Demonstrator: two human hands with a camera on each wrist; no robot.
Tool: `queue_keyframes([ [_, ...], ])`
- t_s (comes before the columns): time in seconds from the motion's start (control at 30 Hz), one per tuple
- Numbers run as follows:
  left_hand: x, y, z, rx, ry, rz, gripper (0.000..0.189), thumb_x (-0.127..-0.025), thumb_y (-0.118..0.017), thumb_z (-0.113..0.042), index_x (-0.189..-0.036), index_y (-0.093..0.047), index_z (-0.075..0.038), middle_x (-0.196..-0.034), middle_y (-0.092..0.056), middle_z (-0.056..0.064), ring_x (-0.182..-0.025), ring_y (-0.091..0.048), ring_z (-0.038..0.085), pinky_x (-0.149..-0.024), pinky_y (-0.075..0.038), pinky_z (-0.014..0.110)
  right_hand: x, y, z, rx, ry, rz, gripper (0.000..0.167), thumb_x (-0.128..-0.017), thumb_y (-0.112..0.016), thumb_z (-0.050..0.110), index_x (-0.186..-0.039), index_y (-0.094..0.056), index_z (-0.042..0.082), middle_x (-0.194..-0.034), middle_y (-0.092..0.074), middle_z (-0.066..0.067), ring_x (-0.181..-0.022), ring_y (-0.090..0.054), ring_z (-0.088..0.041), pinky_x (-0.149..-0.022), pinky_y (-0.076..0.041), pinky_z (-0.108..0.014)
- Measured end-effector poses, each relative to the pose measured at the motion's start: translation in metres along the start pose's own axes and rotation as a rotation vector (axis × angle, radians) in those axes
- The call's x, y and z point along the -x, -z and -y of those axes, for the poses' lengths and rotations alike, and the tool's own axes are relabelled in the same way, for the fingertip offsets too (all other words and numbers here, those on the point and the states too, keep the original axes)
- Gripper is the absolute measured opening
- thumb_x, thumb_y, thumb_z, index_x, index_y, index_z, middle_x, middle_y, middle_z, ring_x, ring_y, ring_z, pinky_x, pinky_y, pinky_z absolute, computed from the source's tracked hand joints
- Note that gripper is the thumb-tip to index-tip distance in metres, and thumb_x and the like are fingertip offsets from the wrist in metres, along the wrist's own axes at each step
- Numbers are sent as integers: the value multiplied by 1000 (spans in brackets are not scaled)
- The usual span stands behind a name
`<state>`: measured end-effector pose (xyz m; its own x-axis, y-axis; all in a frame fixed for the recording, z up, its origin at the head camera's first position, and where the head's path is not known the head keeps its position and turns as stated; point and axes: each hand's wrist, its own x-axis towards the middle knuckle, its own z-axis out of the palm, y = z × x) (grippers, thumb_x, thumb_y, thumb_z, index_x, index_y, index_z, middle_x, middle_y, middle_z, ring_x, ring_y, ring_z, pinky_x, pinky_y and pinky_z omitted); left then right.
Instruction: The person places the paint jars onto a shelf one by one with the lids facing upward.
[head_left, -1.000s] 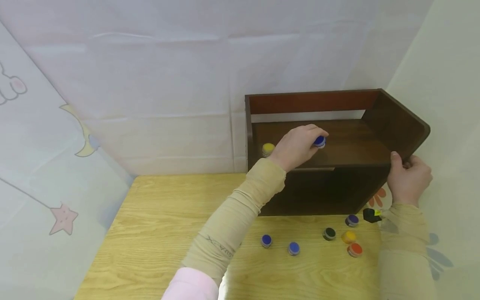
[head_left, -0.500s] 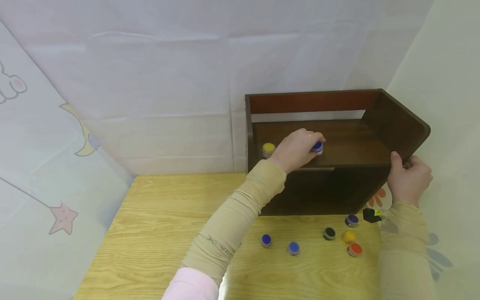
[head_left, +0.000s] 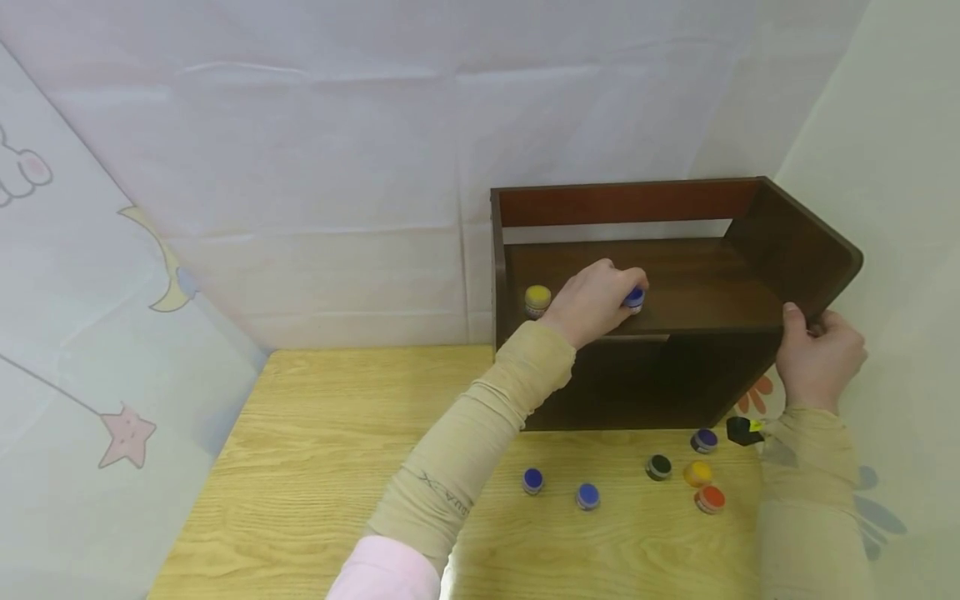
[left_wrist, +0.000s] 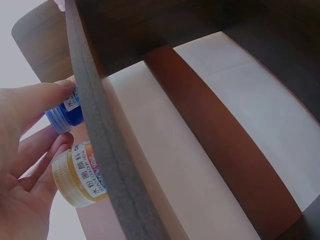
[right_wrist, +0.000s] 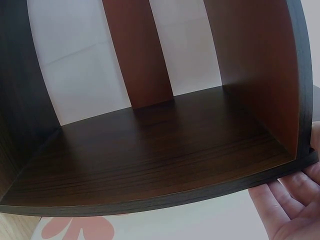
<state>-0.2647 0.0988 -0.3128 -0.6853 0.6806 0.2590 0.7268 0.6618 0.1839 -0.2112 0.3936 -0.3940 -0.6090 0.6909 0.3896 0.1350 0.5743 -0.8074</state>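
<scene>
My left hand (head_left: 588, 302) pinches a small blue paint jar (head_left: 634, 301) low over the upper board of a dark brown wooden shelf unit (head_left: 697, 283). In the left wrist view, thumb and fingertips are around the blue jar (left_wrist: 65, 112), right behind the board's edge. A yellow paint jar (head_left: 537, 300) stands on the same board, left of that hand and close to its wrist. My right hand (head_left: 821, 358) grips the shelf's right front corner, thumb at the board's end. The right wrist view shows its fingers (right_wrist: 280, 202) against the panel edge.
On the wooden table (head_left: 337, 433) in front of the shelf are two blue jars (head_left: 588, 497), a dark jar (head_left: 659, 467), a purple jar (head_left: 703, 441), an orange jar (head_left: 699, 474) and a red jar (head_left: 709, 499). Cloth-covered walls (head_left: 337, 167) rise behind and beside.
My left hand has lowered the blue jar slightly toward the shelf board. The right hand keeps its grip on the corner, and the jars on the table stay put.
</scene>
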Motion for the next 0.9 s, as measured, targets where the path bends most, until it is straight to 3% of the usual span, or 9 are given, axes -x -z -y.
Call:
queue_keyframes([
  [0.3, -1, -2, -1, -25, 13, 12, 27, -99, -69, -27, -124, -67, -20, -115, -69, -6, -106, -56, 12, -87, -49, 20, 1, 1, 0, -6, -20, 8, 46, -97, -61, 37, -110, -70, -7, -57, -38, 36, -61, -37, 8, -62, -29, -19],
  [0.7, -1, -4, -1, -24, -1, -1, 25, -100, -68, -24, -124, -65, -19, -113, -69, -5, -105, -57, 13, -83, -50, 19, -1, -1, -2, -16, -24, 4, 45, -97, -62, 38, -106, -70, -6, -56, -39, 36, -60, -39, 8, -60, -30, -20],
  [0.9, -1, -5, 0, 1, 9, 0, 35, -100, -67, -25, -134, -59, -21, -121, -67, -4, -110, -57, 15, -84, -50, 21, -1, -2, -1, -19, -35, 2, 42, -96, -63, 38, -100, -69, -3, -56, -41, 34, -60, -40, 6, -60, -30, -19],
])
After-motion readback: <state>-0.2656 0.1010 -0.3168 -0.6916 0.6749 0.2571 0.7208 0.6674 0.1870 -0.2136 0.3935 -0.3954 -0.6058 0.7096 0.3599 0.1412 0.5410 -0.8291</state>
